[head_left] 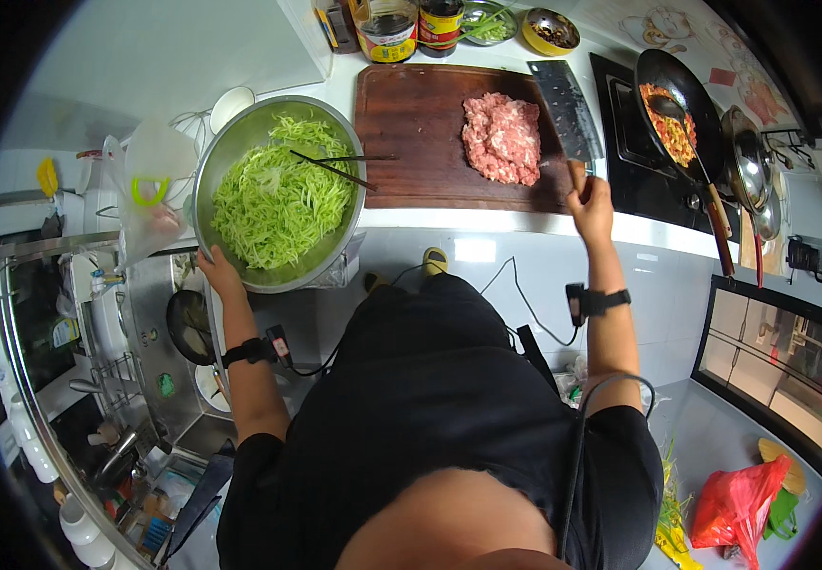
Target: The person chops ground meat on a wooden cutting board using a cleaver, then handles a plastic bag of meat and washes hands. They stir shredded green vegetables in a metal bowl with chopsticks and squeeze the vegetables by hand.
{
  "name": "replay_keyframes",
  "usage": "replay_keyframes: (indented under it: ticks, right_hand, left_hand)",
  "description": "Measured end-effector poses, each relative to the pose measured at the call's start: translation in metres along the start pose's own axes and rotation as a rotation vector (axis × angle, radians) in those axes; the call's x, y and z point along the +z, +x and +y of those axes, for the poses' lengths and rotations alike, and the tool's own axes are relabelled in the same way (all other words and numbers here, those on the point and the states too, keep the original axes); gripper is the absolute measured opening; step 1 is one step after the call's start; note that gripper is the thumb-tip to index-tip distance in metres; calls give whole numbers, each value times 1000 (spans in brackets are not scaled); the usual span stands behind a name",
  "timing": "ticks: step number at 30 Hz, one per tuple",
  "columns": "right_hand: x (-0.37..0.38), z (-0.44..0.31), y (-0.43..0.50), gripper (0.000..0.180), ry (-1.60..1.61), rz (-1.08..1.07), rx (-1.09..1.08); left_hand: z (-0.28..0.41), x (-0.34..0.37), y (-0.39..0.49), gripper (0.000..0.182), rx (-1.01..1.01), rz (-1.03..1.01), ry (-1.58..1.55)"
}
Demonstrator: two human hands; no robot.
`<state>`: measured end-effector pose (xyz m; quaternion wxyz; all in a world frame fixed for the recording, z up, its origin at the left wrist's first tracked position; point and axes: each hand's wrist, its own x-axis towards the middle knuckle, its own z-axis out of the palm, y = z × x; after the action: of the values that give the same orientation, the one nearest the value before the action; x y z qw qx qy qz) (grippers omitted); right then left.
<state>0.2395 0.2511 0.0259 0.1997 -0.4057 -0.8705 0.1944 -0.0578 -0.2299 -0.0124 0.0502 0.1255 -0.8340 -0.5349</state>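
My right hand (590,203) grips the wooden handle of a cleaver (568,107). Its broad dark blade lies along the right edge of a wooden cutting board (411,142), with bits stuck to the steel. To the left of the blade, a mound of minced raw meat (502,139) rests on the board. My left hand (222,274) holds the near left rim of a large metal bowl (204,192). Shredded green vegetable (279,203) fills much of the bowl. A pair of dark chopsticks (343,171) leans in it, their ends over the right rim.
Right of the board, a wok (696,78) of cooked food with a ladle sits on the black stove (632,171). Sauce bottles (386,35), a bowl of chopped greens (489,25) and a yellow bowl (552,32) line the back. A sink (204,431) is at left.
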Motion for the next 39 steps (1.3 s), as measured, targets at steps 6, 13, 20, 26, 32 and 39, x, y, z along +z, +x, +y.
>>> replay_keyframes:
  ticks: [6, 13, 20, 26, 32, 39]
  right_hand:
    - [25, -66, -88, 28, 266, -168, -26]
    - [52, -94, -121, 33, 138, -355, -42]
    - [76, -97, -113, 34, 161, -224, -10]
    - [98, -105, -93, 33, 178, -178, 68]
    - [101, -105, -91, 33, 322, -133, 157]
    - [79, -83, -63, 35, 501, -135, 244]
  left_hand:
    - [8, 3, -4, 51, -40, 22, 29]
    - [5, 2, -4, 51, 17, 11, 9]
    - [2, 0, -3, 49, 32, -45, -75]
    - [0, 0, -2, 47, 22, -76, -133]
    - [-4, 0, 2, 47, 65, -71, -71]
    - [-11, -1, 4, 45, 24, -66, -136]
